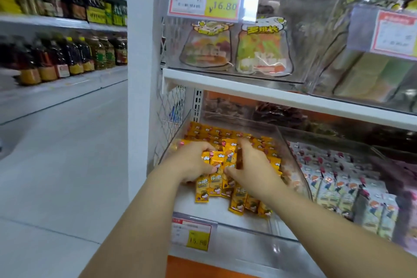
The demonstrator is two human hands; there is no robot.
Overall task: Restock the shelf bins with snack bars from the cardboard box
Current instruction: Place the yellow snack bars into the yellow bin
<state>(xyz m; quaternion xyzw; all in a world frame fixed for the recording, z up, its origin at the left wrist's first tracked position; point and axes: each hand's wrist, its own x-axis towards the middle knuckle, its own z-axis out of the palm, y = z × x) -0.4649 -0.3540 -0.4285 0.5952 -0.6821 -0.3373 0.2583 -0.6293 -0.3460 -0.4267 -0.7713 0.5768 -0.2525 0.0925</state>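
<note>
A clear plastic shelf bin point(291, 153) on the lower shelf holds several yellow-orange snack bars point(237, 203). Both my hands are inside it. My left hand point(191, 162) grips a bunch of the yellow bars from the left. My right hand point(252, 167) grips the same bunch from the right, thumb and fingers curled round the wrappers. More yellow bars point(209, 131) lie at the back of the bin. The cardboard box is out of view.
To the right stands a second bin of pale green snack packs point(338, 189). Above, a white shelf point(270, 92) carries clear bins of bagged snacks point(261, 49) with price tags. A price tag point(191, 235) hangs on the bin's front. An aisle floor and bottle shelves point(67, 52) lie to the left.
</note>
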